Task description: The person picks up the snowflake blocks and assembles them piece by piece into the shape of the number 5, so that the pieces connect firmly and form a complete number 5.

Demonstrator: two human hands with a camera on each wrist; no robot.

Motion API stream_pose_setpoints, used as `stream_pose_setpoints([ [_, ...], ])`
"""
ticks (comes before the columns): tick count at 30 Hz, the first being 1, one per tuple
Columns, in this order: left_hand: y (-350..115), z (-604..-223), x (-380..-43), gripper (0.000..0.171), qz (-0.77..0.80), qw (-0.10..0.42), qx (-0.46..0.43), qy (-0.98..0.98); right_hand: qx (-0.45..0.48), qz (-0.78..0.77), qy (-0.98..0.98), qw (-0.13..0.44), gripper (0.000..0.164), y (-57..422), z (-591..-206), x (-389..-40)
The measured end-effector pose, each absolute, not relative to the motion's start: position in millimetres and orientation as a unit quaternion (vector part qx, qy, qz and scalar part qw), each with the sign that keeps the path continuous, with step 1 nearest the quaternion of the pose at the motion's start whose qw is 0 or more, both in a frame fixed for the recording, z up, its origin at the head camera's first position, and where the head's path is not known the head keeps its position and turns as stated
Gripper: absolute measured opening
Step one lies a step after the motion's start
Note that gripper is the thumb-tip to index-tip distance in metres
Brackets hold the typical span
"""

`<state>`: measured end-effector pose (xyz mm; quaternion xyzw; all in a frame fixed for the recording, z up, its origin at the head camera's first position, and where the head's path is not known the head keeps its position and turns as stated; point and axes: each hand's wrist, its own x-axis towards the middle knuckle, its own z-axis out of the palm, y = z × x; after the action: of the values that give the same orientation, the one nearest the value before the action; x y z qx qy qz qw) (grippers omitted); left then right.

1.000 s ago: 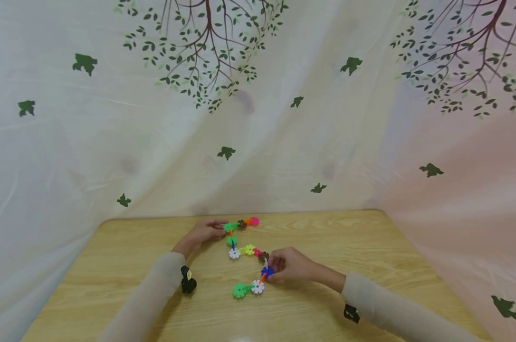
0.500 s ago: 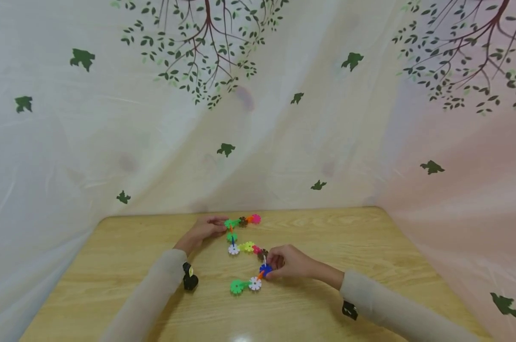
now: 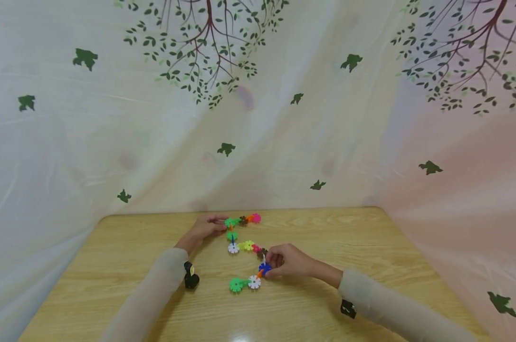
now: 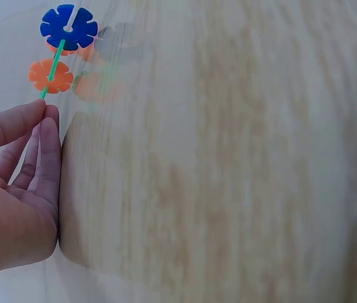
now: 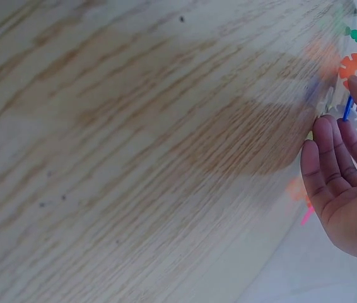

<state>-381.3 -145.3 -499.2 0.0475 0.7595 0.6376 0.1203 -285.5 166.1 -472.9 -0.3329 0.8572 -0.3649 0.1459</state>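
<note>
A chain of notched snowflake discs, slotted together in several colours, lies on the table in an S-like bend. My left hand (image 3: pixel 203 232) pinches a green snowflake disc (image 3: pixel 230 223) at the chain's upper left corner; the left wrist view has thumb and fingertips meeting at that disc's thin edge, below an orange disc (image 4: pixel 51 76). At the lower right bend, my right hand (image 3: pixel 293 262) pinches a blue snowflake disc (image 3: pixel 264 270), whose edge (image 5: pixel 347 109) shows between thumb and fingers in the right wrist view. A white disc (image 3: pixel 254 282) and a green end disc (image 3: pixel 236 285) trail leftward from there.
The wooden table (image 3: pixel 326 308) ends at a cloth backdrop (image 3: pixel 266 156) printed with branches and birds. Between the hands run the chain's white disc (image 3: pixel 233 248) and yellow disc (image 3: pixel 248 245). A pink disc (image 3: pixel 256 218) forms its far end, close to the table's back edge.
The lower part of the chain has shifted slightly left with my right hand. The upper end has moved a little to the right. Both hands keep their pinch.
</note>
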Motion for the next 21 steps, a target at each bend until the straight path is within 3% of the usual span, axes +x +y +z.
stream_pose_setpoints([
  [21,-141.8,-498.7,-379.7,0.043,0.631,0.107,0.038,0.768,-0.334,-0.375,0.853,0.144,0.023,165.9,-473.6,-285.0],
])
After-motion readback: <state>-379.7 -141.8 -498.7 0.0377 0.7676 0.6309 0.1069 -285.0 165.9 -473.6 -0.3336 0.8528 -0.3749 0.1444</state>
